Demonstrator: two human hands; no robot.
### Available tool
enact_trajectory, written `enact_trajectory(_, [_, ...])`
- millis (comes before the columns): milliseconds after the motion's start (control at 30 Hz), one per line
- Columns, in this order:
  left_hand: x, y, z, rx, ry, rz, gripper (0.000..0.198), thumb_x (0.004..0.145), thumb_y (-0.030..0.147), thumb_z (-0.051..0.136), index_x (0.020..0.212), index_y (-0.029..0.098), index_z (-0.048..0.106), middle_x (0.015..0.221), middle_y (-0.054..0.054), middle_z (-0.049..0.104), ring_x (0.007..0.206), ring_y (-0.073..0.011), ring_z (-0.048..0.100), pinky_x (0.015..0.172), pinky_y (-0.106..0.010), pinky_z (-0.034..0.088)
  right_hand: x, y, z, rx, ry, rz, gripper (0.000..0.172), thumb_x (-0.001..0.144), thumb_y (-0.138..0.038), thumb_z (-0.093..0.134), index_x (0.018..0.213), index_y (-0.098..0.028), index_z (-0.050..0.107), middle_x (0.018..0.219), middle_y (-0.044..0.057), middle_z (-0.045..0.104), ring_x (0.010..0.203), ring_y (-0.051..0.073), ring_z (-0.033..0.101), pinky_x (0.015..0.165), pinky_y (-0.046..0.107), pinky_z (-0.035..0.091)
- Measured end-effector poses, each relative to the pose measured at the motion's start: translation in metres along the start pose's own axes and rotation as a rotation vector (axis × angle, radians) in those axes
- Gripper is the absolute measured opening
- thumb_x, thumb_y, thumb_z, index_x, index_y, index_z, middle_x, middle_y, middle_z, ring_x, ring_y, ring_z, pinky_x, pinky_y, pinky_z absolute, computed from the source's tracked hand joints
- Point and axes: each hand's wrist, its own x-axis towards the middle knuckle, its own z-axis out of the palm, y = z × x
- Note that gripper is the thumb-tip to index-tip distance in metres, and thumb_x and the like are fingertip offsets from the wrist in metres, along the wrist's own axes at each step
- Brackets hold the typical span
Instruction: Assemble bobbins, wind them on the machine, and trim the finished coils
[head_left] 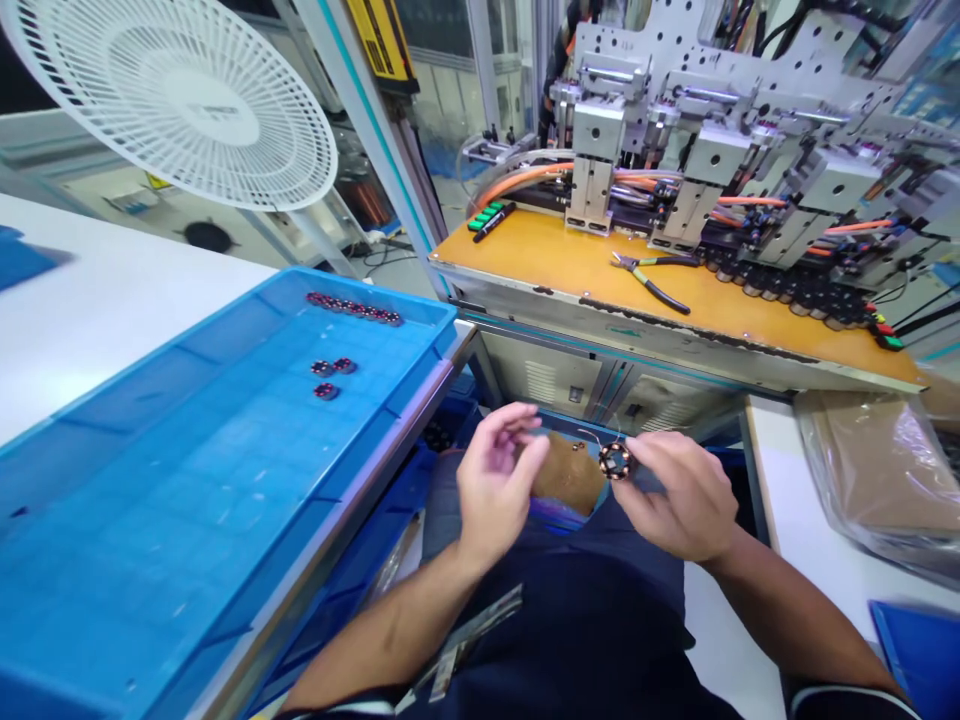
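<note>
My right hand (675, 495) pinches a small round copper-wound coil part (616, 461) in front of me, thin wire ends sticking out toward the left. My left hand (496, 480) hovers just left of it, fingers curled, thumb and fingertips close together near a wire end; what they hold, if anything, is too fine to see. Both hands are above my lap. On the left a big blue tray (225, 470) carries more such coils: a row (352, 307) along its far wall and three loose ones (332, 375).
An orange-topped machine bench (570, 265) stands ahead with cutting pliers (649, 280) on it and grey actuator blocks (720, 130) behind. A white fan (180, 95) hangs at upper left. A plastic-wrapped brown package (877, 470) lies on the right table.
</note>
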Motion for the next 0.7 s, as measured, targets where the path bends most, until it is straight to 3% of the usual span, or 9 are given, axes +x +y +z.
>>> enact_trajectory(67, [-0.007,0.011,-0.003,0.214,-0.132,0.304,0.03,0.078,0.018,0.078,0.107,0.02,0.072,0.099,-0.007,0.075,0.088,-0.0165,0.069,0.08,-0.027,0.057,-0.004,0.009,0.0,-0.155,0.004,-0.173,0.037,0.075,-0.006,0.072,0.11,-0.013,0.064,0.083,0.007,0.069,0.075,0.018,0.067,0.068,0.029,0.058])
enact_trajectory(133, [-0.011,0.025,-0.001,0.332,-0.279,0.443,0.044,0.074,0.022,0.082,0.117,0.019,0.069,0.1,-0.009,0.075,0.084,-0.0177,0.07,0.076,-0.028,0.058,-0.007,0.014,0.001,-0.185,-0.012,-0.276,0.032,0.078,-0.009,0.071,0.11,-0.01,0.064,0.085,0.01,0.069,0.077,0.02,0.067,0.066,0.031,0.058])
enact_trajectory(200, [-0.01,0.035,0.004,0.367,-0.341,0.454,0.053,0.073,0.029,0.083,0.121,0.017,0.066,0.1,-0.011,0.076,0.08,-0.0177,0.07,0.072,-0.027,0.059,-0.009,0.016,0.003,-0.183,-0.016,-0.343,0.025,0.083,-0.012,0.067,0.108,-0.008,0.065,0.086,0.012,0.068,0.079,0.021,0.066,0.065,0.033,0.058])
enact_trajectory(300, [-0.002,0.04,0.011,0.361,-0.396,0.412,0.038,0.075,0.027,0.081,0.11,0.016,0.07,0.095,-0.009,0.077,0.079,-0.0171,0.071,0.074,-0.027,0.06,-0.01,0.012,0.004,-0.139,-0.015,-0.363,0.024,0.083,-0.011,0.065,0.107,-0.008,0.065,0.086,0.012,0.068,0.08,0.022,0.067,0.065,0.033,0.058])
enact_trajectory(467, [0.003,0.036,0.007,0.377,-0.429,0.398,0.031,0.079,0.02,0.077,0.109,0.016,0.071,0.098,-0.01,0.077,0.088,-0.0192,0.072,0.083,-0.031,0.059,-0.006,-0.004,0.001,0.124,-0.104,-0.015,0.037,0.078,-0.015,0.072,0.113,-0.015,0.063,0.09,0.009,0.065,0.077,0.018,0.064,0.063,0.03,0.056])
enact_trajectory(567, [0.001,0.035,0.004,0.356,-0.452,0.414,0.034,0.081,0.015,0.074,0.115,0.018,0.069,0.102,-0.01,0.075,0.09,-0.0179,0.071,0.082,-0.029,0.059,0.0,-0.012,-0.002,0.341,-0.097,0.119,0.03,0.078,-0.015,0.074,0.107,-0.018,0.066,0.089,0.006,0.063,0.073,0.015,0.062,0.06,0.027,0.053])
enact_trajectory(633, [-0.001,0.036,0.002,0.276,-0.472,0.348,0.032,0.082,0.012,0.073,0.113,0.018,0.071,0.104,-0.01,0.074,0.089,-0.0166,0.07,0.076,-0.026,0.059,0.003,-0.016,-0.002,0.448,-0.076,0.202,0.023,0.079,-0.007,0.07,0.099,-0.019,0.067,0.084,0.004,0.062,0.069,0.012,0.059,0.059,0.025,0.05])
enact_trajectory(700, [-0.001,0.035,0.002,0.15,-0.484,0.185,0.029,0.081,0.011,0.072,0.109,0.019,0.073,0.105,-0.01,0.073,0.086,-0.0155,0.07,0.07,-0.023,0.059,0.004,-0.019,-0.001,0.526,-0.059,0.309,0.021,0.081,-0.003,0.066,0.095,-0.019,0.068,0.081,0.003,0.062,0.068,0.011,0.058,0.058,0.024,0.049])
